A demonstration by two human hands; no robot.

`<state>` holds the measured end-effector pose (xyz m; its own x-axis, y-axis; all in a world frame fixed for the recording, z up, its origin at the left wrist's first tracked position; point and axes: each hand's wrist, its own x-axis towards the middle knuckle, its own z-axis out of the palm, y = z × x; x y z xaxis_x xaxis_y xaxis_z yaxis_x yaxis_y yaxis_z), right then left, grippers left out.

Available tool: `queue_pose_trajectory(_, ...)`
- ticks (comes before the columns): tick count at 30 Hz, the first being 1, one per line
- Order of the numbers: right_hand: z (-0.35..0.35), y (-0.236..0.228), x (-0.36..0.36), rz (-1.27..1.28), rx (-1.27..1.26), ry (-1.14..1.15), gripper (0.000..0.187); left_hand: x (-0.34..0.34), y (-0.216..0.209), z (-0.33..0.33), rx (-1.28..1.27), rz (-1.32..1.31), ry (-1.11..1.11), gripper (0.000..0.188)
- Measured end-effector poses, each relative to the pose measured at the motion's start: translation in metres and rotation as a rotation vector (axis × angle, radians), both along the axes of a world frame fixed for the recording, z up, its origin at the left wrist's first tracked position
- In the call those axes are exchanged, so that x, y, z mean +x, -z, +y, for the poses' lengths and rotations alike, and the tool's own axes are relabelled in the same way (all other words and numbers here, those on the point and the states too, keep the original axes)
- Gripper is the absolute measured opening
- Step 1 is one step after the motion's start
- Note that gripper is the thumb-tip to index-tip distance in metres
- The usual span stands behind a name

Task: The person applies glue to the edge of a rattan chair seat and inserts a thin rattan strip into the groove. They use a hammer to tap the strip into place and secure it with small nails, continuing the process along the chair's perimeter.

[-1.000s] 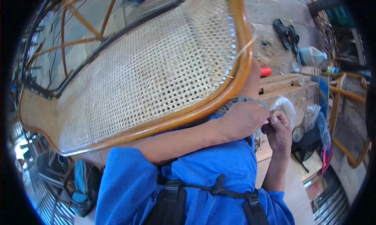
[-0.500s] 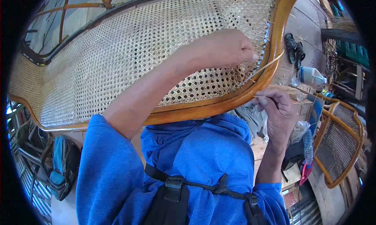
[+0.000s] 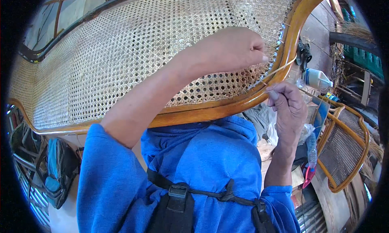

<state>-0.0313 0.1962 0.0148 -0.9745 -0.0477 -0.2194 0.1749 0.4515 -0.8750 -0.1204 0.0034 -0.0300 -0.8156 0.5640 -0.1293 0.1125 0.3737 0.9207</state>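
Note:
A long woven cane panel (image 3: 121, 67) in a glossy brown rattan frame (image 3: 206, 112) lies across my front. My left hand (image 3: 239, 46) is closed in a fist over the weave near the frame's right curve. What its fingers hold, if anything, is hidden. At the frame's outer edge, my right hand (image 3: 289, 105) pinches a thin pale cane strip (image 3: 266, 92) between thumb and forefinger. Another light strip (image 3: 279, 69) crosses the frame's curve between the hands. Along the inner edge runs a row of white and blue bits (image 3: 277, 46).
To the right stand a white jug (image 3: 318, 78), dark sandals (image 3: 303, 54), a clear plastic bottle (image 3: 311, 150) and a smaller cane-panelled rattan piece (image 3: 344, 146). A teal and black backpack (image 3: 58, 172) hangs at the lower left. Grey cloth (image 3: 257, 119) lies below the frame.
The view has shifted slightly, with the panel reaching higher. My right hand has moved up a little, closer to the frame's edge, still pinching the strip. My left hand stays closed over the weave.

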Motion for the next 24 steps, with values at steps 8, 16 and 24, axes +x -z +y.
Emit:
queue_pose_trajectory(8, 0.008, 0.006, 0.015, 0.061, -0.003, 0.013, 0.007, 0.029, -0.002, 0.024, -0.136, 0.003, 0.084, 0.026)
queue_pose_trajectory(16, 0.02, 0.007, 0.028, -0.004, 0.062, 0.03, 0.009, 0.049, -0.015, -0.004, -0.098, -0.008, -0.016, 0.022)
queue_pose_trajectory(24, 0.011, 0.013, 0.021, 0.067, 0.062, -0.044, 0.011, 0.055, -0.015, -0.013, -0.037, -0.064, -0.011, 0.021)
